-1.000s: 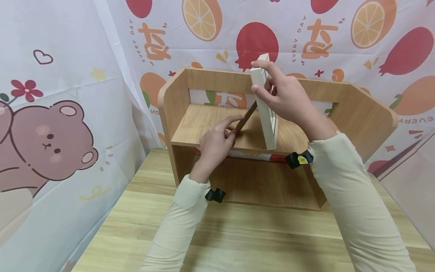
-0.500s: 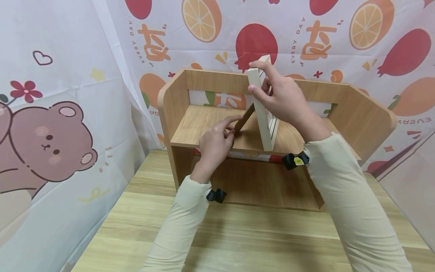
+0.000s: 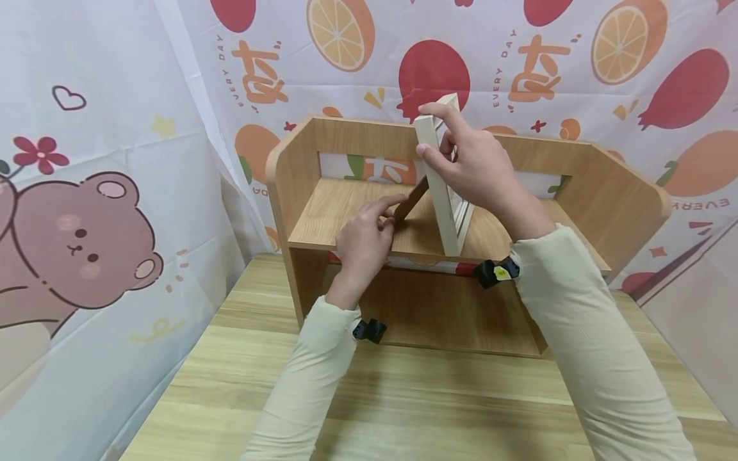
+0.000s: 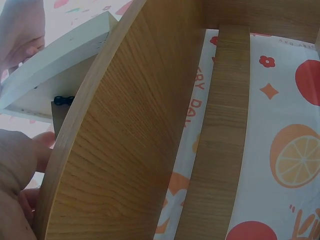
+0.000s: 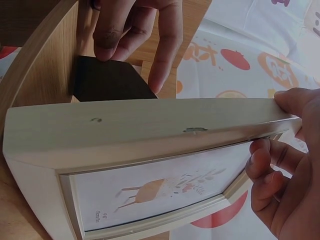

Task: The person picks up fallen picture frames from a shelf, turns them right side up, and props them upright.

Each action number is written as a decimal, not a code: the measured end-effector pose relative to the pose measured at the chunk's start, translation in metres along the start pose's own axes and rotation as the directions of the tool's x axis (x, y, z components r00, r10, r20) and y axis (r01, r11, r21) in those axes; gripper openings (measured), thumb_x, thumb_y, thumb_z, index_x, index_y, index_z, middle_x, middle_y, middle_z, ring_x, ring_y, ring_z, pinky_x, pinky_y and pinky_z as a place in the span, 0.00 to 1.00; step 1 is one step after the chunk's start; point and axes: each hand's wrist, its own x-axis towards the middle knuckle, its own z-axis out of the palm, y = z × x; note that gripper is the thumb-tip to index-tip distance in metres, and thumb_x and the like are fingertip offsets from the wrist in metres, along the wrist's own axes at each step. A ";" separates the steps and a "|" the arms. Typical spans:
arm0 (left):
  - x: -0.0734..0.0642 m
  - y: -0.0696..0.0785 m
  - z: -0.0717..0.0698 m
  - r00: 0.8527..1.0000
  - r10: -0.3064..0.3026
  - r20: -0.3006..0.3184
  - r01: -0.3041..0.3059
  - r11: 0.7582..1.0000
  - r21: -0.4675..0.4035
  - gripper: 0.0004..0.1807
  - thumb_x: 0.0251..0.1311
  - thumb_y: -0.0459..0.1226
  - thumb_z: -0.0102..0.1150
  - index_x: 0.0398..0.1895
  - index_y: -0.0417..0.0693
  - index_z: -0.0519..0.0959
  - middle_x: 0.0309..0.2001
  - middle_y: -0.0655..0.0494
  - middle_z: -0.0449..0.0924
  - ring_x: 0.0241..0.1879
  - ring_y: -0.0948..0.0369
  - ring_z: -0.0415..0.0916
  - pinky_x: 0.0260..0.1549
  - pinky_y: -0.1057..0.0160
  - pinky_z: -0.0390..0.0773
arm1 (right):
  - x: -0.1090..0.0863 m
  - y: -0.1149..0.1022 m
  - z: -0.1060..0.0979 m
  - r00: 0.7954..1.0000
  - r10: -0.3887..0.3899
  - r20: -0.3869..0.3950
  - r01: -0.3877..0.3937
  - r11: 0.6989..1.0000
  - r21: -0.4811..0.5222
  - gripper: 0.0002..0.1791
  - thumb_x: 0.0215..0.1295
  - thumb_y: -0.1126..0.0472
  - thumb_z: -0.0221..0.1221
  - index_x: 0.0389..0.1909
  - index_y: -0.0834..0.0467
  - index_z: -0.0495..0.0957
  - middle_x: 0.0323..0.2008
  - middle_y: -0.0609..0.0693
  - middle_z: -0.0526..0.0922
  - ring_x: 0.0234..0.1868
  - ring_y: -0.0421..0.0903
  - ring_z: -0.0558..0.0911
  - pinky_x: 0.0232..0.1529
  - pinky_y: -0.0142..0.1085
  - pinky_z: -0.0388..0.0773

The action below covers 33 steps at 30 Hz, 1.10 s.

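Note:
A cream picture frame [image 3: 439,198] stands upright, slightly tilted, on the upper shelf of a small wooden desk shelf [image 3: 323,202]. My right hand [image 3: 481,163] grips its top corner, thumb on the side edge and fingers over the front. In the right wrist view the picture frame's front [image 5: 150,192] shows a drawing of an animal under a clear pane. Behind the frame, a dark support leg [image 3: 412,198] slants out to the shelf. My left hand [image 3: 363,240] pinches this leg low down, index finger along its edge; the thumb's contact is partly hidden.
The shelf's left side panel [image 4: 120,115] rises beside my left hand. Below lies the lower shelf [image 3: 450,314], and in front the wooden table top [image 3: 450,403]. A fruit-print cloth [image 3: 496,57] hangs behind, a bear-print cloth [image 3: 173,256] at left.
The picture frame has shifted slightly left and turned, showing a little more of its front. Both hands have moved slightly left with it, keeping their hold.

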 end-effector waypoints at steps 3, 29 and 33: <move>0.000 0.000 0.000 1.000 -0.006 -0.005 0.006 1.000 0.000 0.23 0.60 0.30 0.59 0.52 0.68 0.81 0.36 0.58 0.85 0.28 0.61 0.81 0.13 0.67 0.59 | 0.001 0.000 0.000 1.000 -0.006 -0.004 0.006 1.000 -0.005 0.27 0.70 0.48 0.52 0.69 0.44 0.61 0.26 0.52 0.74 0.23 0.49 0.68 0.28 0.38 0.65; 0.001 0.000 0.004 0.999 -0.020 -0.038 0.021 0.999 0.036 0.25 0.58 0.28 0.58 0.52 0.67 0.81 0.38 0.58 0.85 0.32 0.57 0.77 0.16 0.66 0.62 | 0.005 -0.005 0.004 1.000 0.029 -0.003 -0.029 1.000 -0.012 0.28 0.70 0.47 0.52 0.69 0.43 0.60 0.27 0.53 0.74 0.23 0.50 0.70 0.27 0.38 0.66; 0.001 0.000 0.005 0.999 -0.024 -0.032 0.025 0.999 0.038 0.25 0.58 0.28 0.59 0.52 0.68 0.81 0.38 0.58 0.85 0.32 0.58 0.78 0.17 0.65 0.63 | 0.004 -0.005 0.004 0.999 0.034 -0.005 -0.034 0.999 -0.006 0.28 0.70 0.47 0.52 0.69 0.43 0.60 0.27 0.52 0.74 0.23 0.50 0.70 0.27 0.38 0.66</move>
